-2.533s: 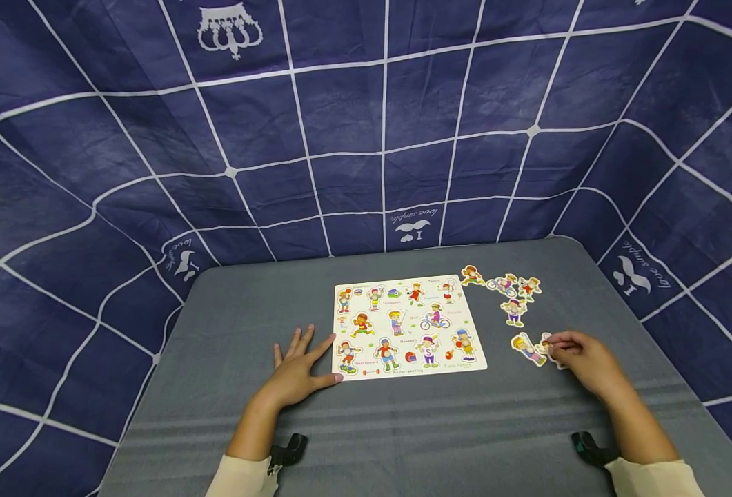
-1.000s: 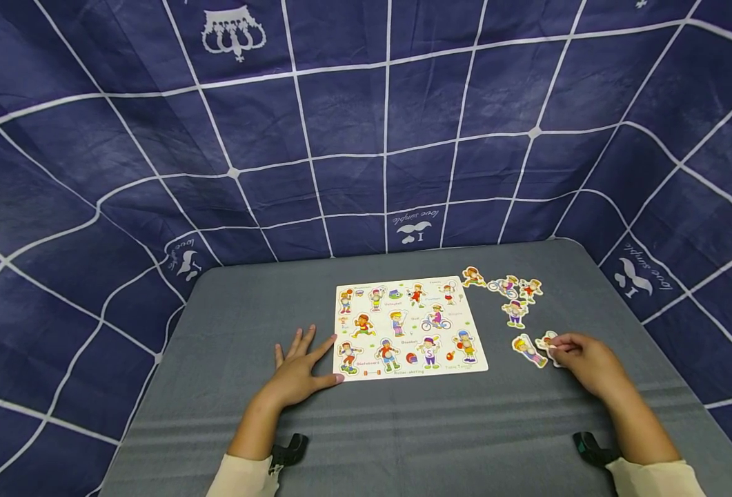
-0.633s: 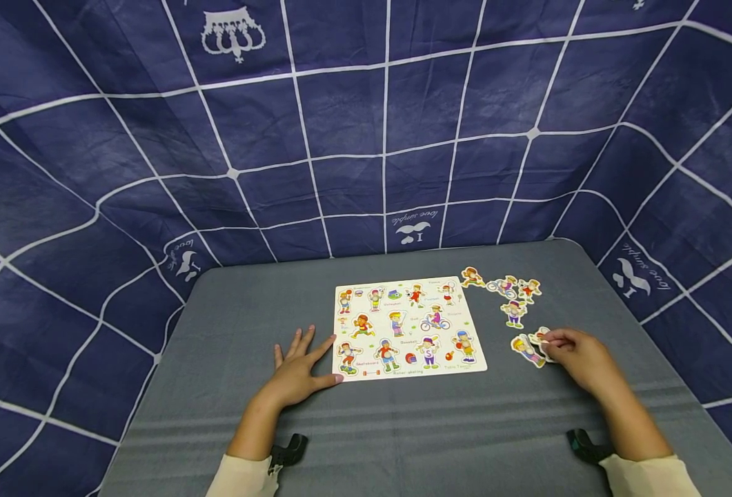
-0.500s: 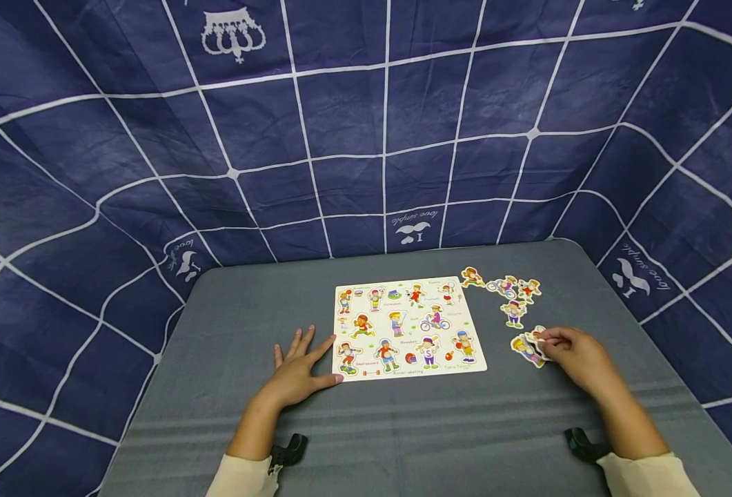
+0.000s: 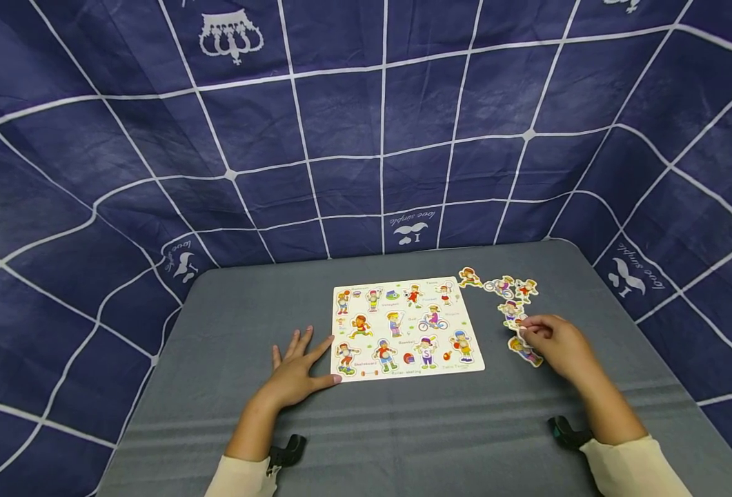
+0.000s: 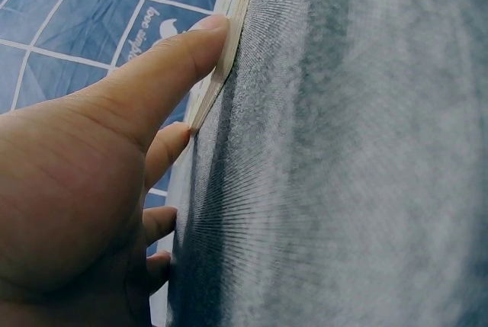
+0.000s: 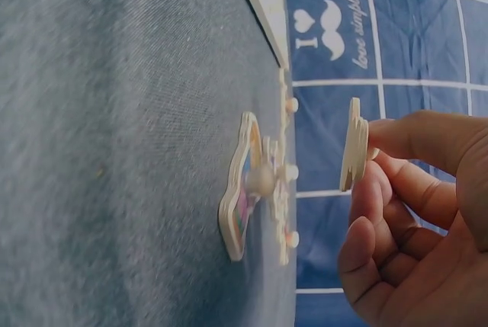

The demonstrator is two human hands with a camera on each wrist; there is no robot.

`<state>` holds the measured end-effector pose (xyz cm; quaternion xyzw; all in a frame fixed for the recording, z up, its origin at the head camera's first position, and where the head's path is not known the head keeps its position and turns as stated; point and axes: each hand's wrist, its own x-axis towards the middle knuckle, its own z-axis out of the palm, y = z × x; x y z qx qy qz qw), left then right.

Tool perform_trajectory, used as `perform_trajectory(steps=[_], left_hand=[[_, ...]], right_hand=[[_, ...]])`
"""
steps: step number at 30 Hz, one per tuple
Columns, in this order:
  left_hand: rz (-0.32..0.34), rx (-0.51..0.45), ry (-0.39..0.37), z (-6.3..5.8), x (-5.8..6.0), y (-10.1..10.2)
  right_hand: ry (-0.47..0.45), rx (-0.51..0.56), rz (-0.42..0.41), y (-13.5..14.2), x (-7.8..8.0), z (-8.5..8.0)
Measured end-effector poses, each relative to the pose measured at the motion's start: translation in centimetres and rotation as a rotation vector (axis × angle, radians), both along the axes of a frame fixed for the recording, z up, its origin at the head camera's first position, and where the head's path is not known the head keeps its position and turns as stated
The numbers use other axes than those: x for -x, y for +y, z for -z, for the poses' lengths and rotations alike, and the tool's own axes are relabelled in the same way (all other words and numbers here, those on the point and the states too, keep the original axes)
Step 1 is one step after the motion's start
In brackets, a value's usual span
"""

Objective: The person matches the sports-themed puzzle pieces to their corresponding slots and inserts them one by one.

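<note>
A wooden puzzle board (image 5: 474, 362) printed with children playing sports lies mid-table. My left hand (image 5: 294, 376) rests flat with spread fingers at its left side; the left wrist view shows the thumb (image 6: 206, 37) touching the board's edge. With thumb and fingers, my right hand (image 5: 558, 345) pinches a knobbed wooden puzzle piece (image 7: 354, 148), raised off the table. That piece is seen edge-on in the right wrist view, its picture mostly hidden. Below it lies another puzzle piece (image 5: 525, 352) showing a yellow-haired child, a round knob (image 7: 261, 179) on top.
Beyond the right hand lie several more knobbed pieces: a purple-capped child (image 5: 512, 310), a cyclist (image 5: 503, 286), a red-clad player (image 5: 526, 290) and a runner (image 5: 470, 277) by the board's corner. Grey cloth covers the table (image 5: 248, 297); a blue curtain (image 5: 341, 186) surrounds it.
My right hand has lifted the puzzle piece off the table and moved it left and away from me, over the yellow-haired child piece. The left hand and board have stayed put.
</note>
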<state>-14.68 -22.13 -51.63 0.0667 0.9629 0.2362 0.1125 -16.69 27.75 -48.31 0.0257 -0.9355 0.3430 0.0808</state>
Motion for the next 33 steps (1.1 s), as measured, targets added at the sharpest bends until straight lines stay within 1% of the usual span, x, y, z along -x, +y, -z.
perform_trajectory(steps=[4, 10, 13, 16, 21, 26, 33], left_hand=[[-0.002, -0.007, -0.004, 0.0, 0.0, 0.0], [-0.004, -0.007, -0.006, 0.0, 0.0, 0.0], [-0.004, -0.007, -0.007, 0.0, 0.0, 0.1], [-0.002, -0.007, -0.007, 0.0, 0.0, 0.1], [-0.003, -0.004, -0.002, 0.1, 0.0, 0.0], [-0.001, -0.003, 0.001, 0.1, 0.0, 0.0], [-0.003, -0.001, 0.004, 0.2, 0.1, 0.0]], right_hand=[[-0.006, 0.005, -0.006, -0.5, 0.3, -0.2], [0.023, 0.0, -0.012, -1.3, 0.7, -0.4], [0.014, 0.018, -0.021, -1.8, 0.9, -0.4], [0.016, 0.039, -0.035, -2.2, 1.4, -0.5], [0.031, 0.039, -0.049, -2.9, 2.2, -0.5], [0.017, 0.056, -0.059, -3.8, 3.2, -0.6], [0.017, 0.062, -0.077, -5.5, 4.4, -1.1]])
